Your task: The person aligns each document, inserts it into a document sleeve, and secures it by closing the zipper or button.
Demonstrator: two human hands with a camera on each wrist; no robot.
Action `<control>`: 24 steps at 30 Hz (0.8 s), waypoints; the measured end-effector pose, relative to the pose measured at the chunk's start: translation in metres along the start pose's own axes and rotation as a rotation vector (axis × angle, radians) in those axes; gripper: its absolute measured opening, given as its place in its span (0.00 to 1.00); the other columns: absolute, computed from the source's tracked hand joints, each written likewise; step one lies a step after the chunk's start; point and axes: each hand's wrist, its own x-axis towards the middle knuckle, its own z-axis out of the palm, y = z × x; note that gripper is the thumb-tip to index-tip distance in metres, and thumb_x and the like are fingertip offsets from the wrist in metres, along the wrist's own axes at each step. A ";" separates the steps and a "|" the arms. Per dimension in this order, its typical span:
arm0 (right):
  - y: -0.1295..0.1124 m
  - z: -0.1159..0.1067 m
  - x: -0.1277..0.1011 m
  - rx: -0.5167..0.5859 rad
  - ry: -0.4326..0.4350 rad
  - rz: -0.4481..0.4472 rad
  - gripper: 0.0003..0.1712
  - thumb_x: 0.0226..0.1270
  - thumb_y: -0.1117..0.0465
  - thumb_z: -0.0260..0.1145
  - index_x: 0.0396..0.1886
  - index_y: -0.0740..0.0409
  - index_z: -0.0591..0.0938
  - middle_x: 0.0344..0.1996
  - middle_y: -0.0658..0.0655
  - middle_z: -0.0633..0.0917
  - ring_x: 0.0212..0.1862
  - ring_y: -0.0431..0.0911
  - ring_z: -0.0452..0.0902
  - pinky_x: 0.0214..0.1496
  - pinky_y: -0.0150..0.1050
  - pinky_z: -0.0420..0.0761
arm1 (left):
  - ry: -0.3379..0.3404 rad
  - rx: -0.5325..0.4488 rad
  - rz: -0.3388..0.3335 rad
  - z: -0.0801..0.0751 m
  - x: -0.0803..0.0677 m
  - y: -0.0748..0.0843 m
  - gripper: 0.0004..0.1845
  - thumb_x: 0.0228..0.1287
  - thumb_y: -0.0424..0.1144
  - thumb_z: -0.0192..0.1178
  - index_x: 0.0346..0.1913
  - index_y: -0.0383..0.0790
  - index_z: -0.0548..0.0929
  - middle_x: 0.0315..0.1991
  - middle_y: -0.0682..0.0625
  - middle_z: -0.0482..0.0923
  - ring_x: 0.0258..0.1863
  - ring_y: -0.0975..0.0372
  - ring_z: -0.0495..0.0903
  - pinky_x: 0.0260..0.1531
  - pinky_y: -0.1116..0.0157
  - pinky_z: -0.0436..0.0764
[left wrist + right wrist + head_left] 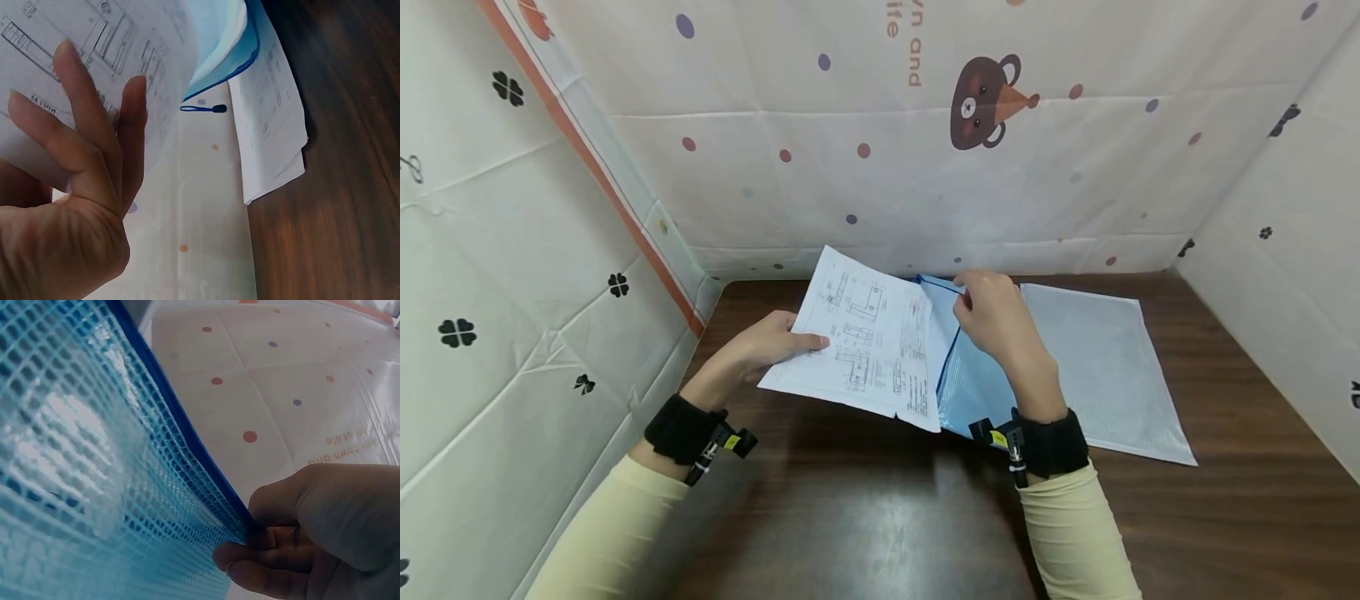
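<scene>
My left hand (767, 340) holds white sheets of paper (853, 367) printed with technical drawings by their left side, thumb on top and fingers underneath. Those fingers appear spread against the paper in the left wrist view. At its right end the paper meets the mouth of a blue mesh zipper pouch (976, 387), overlapping it. My right hand (1000, 321) pinches the pouch's dark blue zipper edge between thumb and fingers, as the right wrist view shows closely. A zipper pull (219, 109) with a black tip dangles from the edge in the left wrist view.
A pale grey-white pouch (1097, 375) lies flat on the dark wooden table (865, 517), right of the blue one. Patterned cloth walls (760, 200) with dots and a bear enclose the table at the back and both sides.
</scene>
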 end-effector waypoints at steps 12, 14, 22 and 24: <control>0.004 -0.012 -0.003 0.024 -0.192 -0.112 0.14 0.77 0.71 0.62 0.57 0.69 0.86 0.42 0.63 0.85 0.37 0.53 0.76 0.42 0.46 0.82 | 0.091 -0.029 0.008 0.002 0.011 -0.002 0.18 0.82 0.39 0.58 0.63 0.30 0.80 0.48 0.37 0.89 0.39 0.46 0.92 0.36 0.50 0.90; 0.006 -0.015 -0.004 0.034 -0.203 -0.121 0.14 0.77 0.72 0.62 0.57 0.69 0.86 0.41 0.62 0.85 0.37 0.53 0.75 0.42 0.45 0.81 | 0.120 -0.039 0.001 0.003 0.012 -0.005 0.17 0.82 0.39 0.58 0.62 0.30 0.80 0.48 0.37 0.89 0.39 0.47 0.92 0.36 0.50 0.90; 0.009 -0.020 -0.005 0.053 -0.184 -0.111 0.14 0.77 0.71 0.63 0.57 0.69 0.85 0.43 0.64 0.85 0.38 0.54 0.77 0.43 0.47 0.85 | 0.147 0.009 -0.010 0.015 0.018 -0.014 0.16 0.83 0.40 0.56 0.60 0.31 0.82 0.46 0.39 0.90 0.37 0.49 0.92 0.34 0.53 0.90; 0.010 -0.019 -0.005 0.056 -0.173 -0.099 0.14 0.77 0.71 0.63 0.58 0.70 0.85 0.46 0.66 0.86 0.39 0.55 0.78 0.46 0.49 0.86 | 0.140 -0.010 -0.018 0.017 0.019 -0.017 0.17 0.84 0.40 0.55 0.61 0.31 0.82 0.47 0.39 0.90 0.38 0.49 0.92 0.35 0.53 0.91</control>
